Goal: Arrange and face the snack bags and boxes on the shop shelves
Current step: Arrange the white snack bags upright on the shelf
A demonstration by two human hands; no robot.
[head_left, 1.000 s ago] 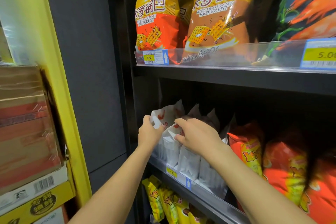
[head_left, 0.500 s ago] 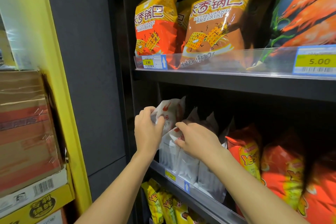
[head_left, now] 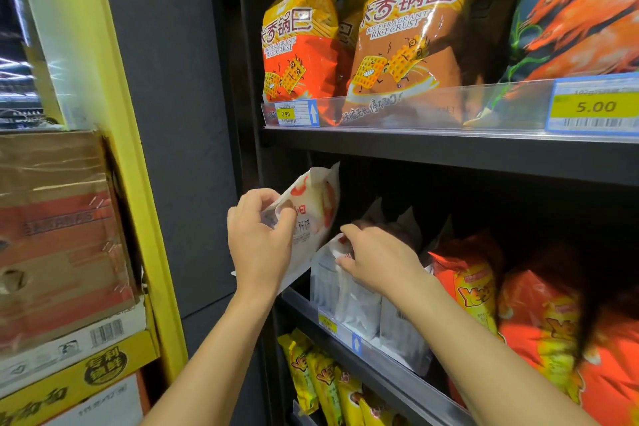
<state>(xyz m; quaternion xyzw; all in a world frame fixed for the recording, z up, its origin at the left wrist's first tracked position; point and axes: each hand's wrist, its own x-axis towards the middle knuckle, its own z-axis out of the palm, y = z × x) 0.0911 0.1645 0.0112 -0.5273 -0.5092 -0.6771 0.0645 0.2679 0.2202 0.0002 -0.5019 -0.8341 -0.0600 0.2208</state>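
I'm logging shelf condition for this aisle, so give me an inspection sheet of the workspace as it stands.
Surface: middle shelf, dark, with a clear front rail and price tag.
Job's things: white snack bag lifted and tilted at the shelf's left end; row of white bags upright behind the rail; orange bags beside them; rice crust bags facing front on the shelf above.
Clutter: nothing seen.
Grippers: left hand grips the lifted bag; right hand pinches the top of a bag in the row.
Cables: nothing seen.
Surroundings: taped cardboard cartons stacked at left by a yellow frame.
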